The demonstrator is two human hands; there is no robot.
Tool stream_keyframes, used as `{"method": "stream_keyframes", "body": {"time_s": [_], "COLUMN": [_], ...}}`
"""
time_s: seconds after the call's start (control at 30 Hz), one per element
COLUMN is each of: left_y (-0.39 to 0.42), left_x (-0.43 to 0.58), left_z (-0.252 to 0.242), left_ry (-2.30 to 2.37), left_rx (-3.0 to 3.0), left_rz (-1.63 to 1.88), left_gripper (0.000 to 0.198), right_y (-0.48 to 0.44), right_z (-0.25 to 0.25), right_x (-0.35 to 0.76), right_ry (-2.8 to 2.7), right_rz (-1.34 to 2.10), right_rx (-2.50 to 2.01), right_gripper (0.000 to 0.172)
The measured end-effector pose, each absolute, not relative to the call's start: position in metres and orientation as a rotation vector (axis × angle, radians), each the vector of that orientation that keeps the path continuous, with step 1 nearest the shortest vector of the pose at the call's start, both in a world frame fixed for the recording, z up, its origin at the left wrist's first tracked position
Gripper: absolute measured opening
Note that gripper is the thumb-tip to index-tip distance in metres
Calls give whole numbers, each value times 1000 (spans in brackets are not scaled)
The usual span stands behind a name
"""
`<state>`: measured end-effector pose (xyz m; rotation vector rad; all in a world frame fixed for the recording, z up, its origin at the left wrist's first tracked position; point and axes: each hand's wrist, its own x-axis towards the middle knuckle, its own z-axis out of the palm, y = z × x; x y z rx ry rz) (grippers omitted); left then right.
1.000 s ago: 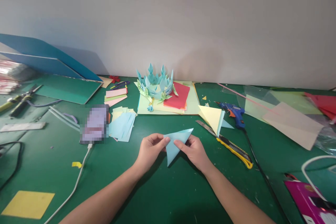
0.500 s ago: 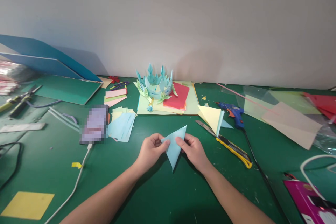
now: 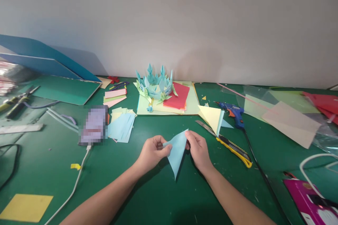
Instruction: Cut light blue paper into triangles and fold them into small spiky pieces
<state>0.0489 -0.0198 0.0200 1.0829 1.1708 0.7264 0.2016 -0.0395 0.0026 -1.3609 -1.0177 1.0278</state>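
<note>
A light blue sheet of paper (image 3: pixel 177 151), folded to a triangle with one tip pointing down, is held between both hands above the green table. My left hand (image 3: pixel 154 153) pinches its upper left corner, thumb on top. At the upper right tip, my right hand (image 3: pixel 198 147) grips the paper between thumb and fingers; some fingertips are hidden behind it. Beyond the hands stands a blue and green folded-paper crown (image 3: pixel 155 88). To the right lie cream and blue folded triangles (image 3: pixel 212 116) and a yellow box cutter (image 3: pixel 235 152).
Left of the hands are a pile of blue paper sheets (image 3: pixel 123 126) and a phone (image 3: pixel 93 125) with a white cable (image 3: pixel 79 177). A blue glue gun (image 3: pixel 235 112) with a black cord lies at the right. A magenta box (image 3: pixel 303 197) sits near the front right.
My right hand has shifted from the paper's right side to its upper right tip. The paper has tilted slightly, its lower tip reaching lower. My left hand keeps its pinch.
</note>
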Motion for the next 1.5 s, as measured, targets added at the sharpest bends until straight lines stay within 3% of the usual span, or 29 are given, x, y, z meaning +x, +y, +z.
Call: {"method": "stream_keyframes", "body": {"time_s": [0.2, 0.4, 0.77, 1.0, 1.5], "left_y": [-19, -22, -19, -19, -18], "left_x": [48, 47, 48, 46, 48], "left_z": [16, 14, 19, 15, 14], "left_ry": [1191, 1260, 1191, 1150, 1167], "left_rx": [1126, 1245, 1064, 989, 907], "left_rz": [736, 841, 847, 949, 1002], "left_gripper": [30, 24, 29, 32, 37], "right_y": [-33, -36, -32, -44, -48], "right_z": [-9, -3, -7, 1, -1], "right_x": [216, 217, 219, 202, 196], "right_ry": [-931, -1157, -862, -1399, -1527], "right_rz": [874, 921, 850, 1033, 1155], "right_rx": [-1395, -1381, -1388, -1289, -1265], "right_gripper": [36, 50, 47, 53, 51]}}
